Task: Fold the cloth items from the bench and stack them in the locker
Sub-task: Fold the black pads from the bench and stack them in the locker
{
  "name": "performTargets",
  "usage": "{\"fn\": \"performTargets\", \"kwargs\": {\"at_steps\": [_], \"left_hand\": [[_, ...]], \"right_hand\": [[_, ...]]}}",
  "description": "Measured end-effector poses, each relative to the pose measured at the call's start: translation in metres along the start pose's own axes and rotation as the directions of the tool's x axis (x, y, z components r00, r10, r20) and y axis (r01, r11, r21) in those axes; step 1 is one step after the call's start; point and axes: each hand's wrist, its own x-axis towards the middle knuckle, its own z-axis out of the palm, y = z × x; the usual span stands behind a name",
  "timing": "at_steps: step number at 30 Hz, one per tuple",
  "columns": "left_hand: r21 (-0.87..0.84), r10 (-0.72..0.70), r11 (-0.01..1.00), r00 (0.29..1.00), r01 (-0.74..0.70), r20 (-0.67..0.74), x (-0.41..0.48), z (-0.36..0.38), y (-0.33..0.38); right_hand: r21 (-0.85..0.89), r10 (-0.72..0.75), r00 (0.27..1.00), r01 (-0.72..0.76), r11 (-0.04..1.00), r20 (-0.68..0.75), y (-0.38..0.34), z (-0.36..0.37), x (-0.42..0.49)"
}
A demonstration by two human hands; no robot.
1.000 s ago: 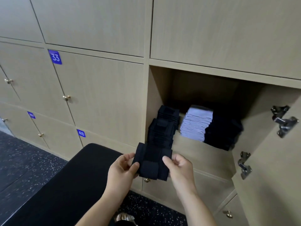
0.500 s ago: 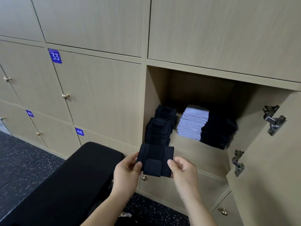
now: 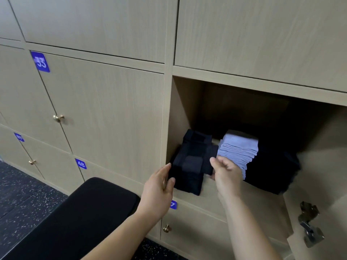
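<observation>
Locker wall, pale wood, closed doors all round. One open locker, its door swung out at right with 2 metal hinges. One black padded desk at lower left, on a dark speckled floor.

4 cloth piles in the open locker: 3 black, 1 pale lavender. Black pile right is the biggest. Lavender pile stands just beside it. Back-left black pile is behind the front-left black pile.

Folded black cloth sits on top of the front-left pile, inside the locker at its front edge.

2 bare hands. Left hand: fingers straight and apart, touching the cloth's left side. Right hand: fingers curled, thumb on top of the cloth's right flap, pinching it.

4 blue number plates: "33", "48", one part-hidden behind the left wrist showing "7", one too blurred to read.

3 brass knobs in view.
</observation>
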Motion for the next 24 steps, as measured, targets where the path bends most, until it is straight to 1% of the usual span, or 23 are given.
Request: {"fn": "performTargets", "kwargs": {"at_steps": [2,5,8,10,11,12,13,15,16,17,18,19,22,24], "left_hand": [[0.017,0.000,1.000,1.000,0.000,0.008,0.006,0.004,-0.008],[0.053,0.000,0.999,1.000,-0.001,0.015,0.011,0.011,-0.022],[0.069,-0.004,0.998,1.000,0.003,0.013,0.013,0.018,-0.035],[0.085,0.005,0.996,1.000,-0.007,0.018,0.014,0.021,-0.040],[0.092,0.013,0.996,1.000,-0.016,0.026,0.015,0.022,-0.041],[0.102,0.025,0.994,0.999,-0.028,0.035,0.016,0.023,-0.042],[0.116,0.036,0.992,0.998,-0.040,0.044,0.016,0.024,-0.043],[0.157,0.056,0.986,0.997,-0.064,0.055,0.017,0.026,-0.043],[0.176,0.065,0.981,0.996,-0.075,0.058,0.018,0.027,-0.044],[0.192,0.072,0.978,0.995,-0.083,0.062,0.018,0.028,-0.045],[0.203,0.077,0.975,0.995,-0.089,0.066,0.018,0.029,-0.045],[0.210,0.082,0.973,0.994,-0.094,0.068,0.018,0.030,-0.046],[0.224,0.109,0.967,0.992,-0.121,0.069,0.020,0.031,-0.046],[0.231,0.135,0.962,0.989,-0.147,0.066,0.022,0.033,-0.044]], "right_hand": [[0.061,0.047,0.999,-0.047,0.997,0.006,0.000,0.010,0.015],[0.097,0.096,0.995,-0.096,0.991,0.004,0.008,0.025,0.033],[0.092,0.123,0.992,-0.123,0.988,0.014,0.019,0.034,0.043],[0.045,0.103,0.995,-0.103,0.994,0.002,0.026,0.036,0.046],[-0.015,0.078,0.997,-0.078,0.997,-0.023,0.030,0.036,0.047],[-0.130,0.024,0.998,-0.032,0.991,-0.058,0.035,0.036,0.049],[-0.283,-0.048,0.996,0.023,0.959,-0.080,0.038,0.036,0.048],[-0.576,-0.183,0.981,0.112,0.809,-0.066,0.043,0.036,0.045],[-0.674,-0.230,0.973,0.146,0.724,-0.036,0.046,0.036,0.044],[-0.728,-0.255,0.967,0.175,0.663,0.001,0.048,0.035,0.041],[-0.745,-0.244,0.969,0.191,0.639,0.040,0.051,0.033,0.039],[-0.724,-0.205,0.976,0.193,0.662,0.072,0.053,0.032,0.035],[-0.558,-0.044,0.988,0.121,0.821,0.150,0.055,0.029,0.022],[-0.525,0.007,0.982,0.094,0.846,0.187,0.056,0.029,0.018]]}}
